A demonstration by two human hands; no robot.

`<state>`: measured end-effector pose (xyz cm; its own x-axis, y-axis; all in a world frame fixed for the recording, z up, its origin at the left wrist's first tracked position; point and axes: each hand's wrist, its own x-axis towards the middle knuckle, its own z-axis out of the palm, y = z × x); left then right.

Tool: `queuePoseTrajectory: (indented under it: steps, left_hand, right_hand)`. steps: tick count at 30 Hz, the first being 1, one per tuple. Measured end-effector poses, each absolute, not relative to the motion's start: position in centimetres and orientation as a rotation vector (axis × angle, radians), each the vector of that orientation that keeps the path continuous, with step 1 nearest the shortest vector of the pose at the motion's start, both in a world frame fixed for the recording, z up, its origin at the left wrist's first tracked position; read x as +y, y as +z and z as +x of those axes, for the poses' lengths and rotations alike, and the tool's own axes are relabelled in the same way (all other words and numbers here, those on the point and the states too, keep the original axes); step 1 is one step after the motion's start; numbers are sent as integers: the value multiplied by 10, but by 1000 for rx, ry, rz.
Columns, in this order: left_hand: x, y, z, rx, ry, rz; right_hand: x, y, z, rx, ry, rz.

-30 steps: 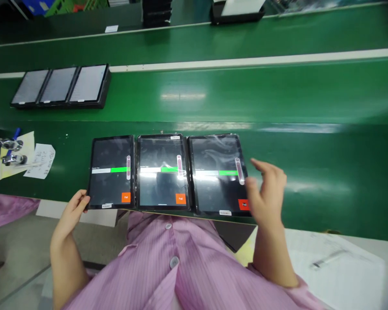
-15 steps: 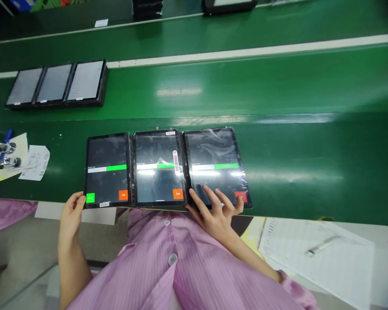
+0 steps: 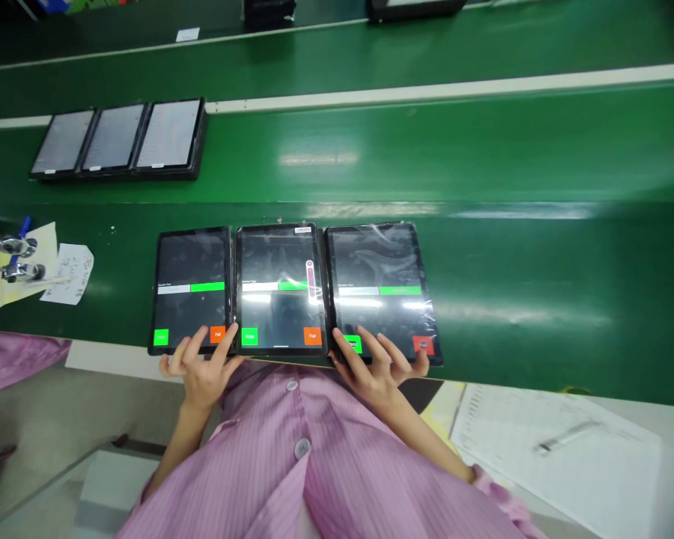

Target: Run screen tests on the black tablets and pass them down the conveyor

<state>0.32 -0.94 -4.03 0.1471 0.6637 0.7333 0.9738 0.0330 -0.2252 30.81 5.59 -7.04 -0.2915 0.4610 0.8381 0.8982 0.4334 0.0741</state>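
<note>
Three tablets lie side by side along the near edge of the green bench. The left tablet [image 3: 192, 262], the middle tablet [image 3: 278, 318] and the right tablet [image 3: 374, 258] each show a green button and a red or orange button low on a dark screen. My left hand [image 3: 203, 370] rests with fingers spread over the bottom edge of the left tablet, its index fingertip by the gap to the middle one. Over the bottom edge of the right tablet lies my right hand [image 3: 377, 367], fingers apart near the green button. Neither hand grips anything.
Further back, three more tablets [image 3: 115, 138] with pale screens stand in a row on the green belt. At the left lie metal clamp-like parts [image 3: 19, 258], a blue pen [image 3: 25, 226] and paper notes [image 3: 70, 273]. A notebook [image 3: 562, 457] with a pen is low right.
My left hand has moved right from the left tablet's corner to its bottom edge, fingers now spread. Green buttons now show on the middle and right tablets. The right hand has barely moved.
</note>
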Motion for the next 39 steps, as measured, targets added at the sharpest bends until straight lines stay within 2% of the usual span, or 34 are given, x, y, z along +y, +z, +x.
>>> queuePoseTrajectory:
  steps: [10, 24, 28, 35, 39]
  left_hand:
    - [-9, -41, -4, -1577, -582, -1836]
    - [-17, -51, 6, -1655, -476, -1865]
    - [-19, -47, -11, -1531, -566, -1691]
    - [-40, -54, -59, -1724, -599, -1370]
    - [-44, -56, -62, -1834, -516, -1351]
  right_hand:
    - [57, -84, 318, -1706, -644, -1060]
    - [59, -92, 329, -1721, -635, -1047]
    - [60, -94, 333, -1728, -651, -1038]
    - [61, -93, 328, -1727, -656, -1049]
    - [49, -75, 334, -1766, -576, -1083]
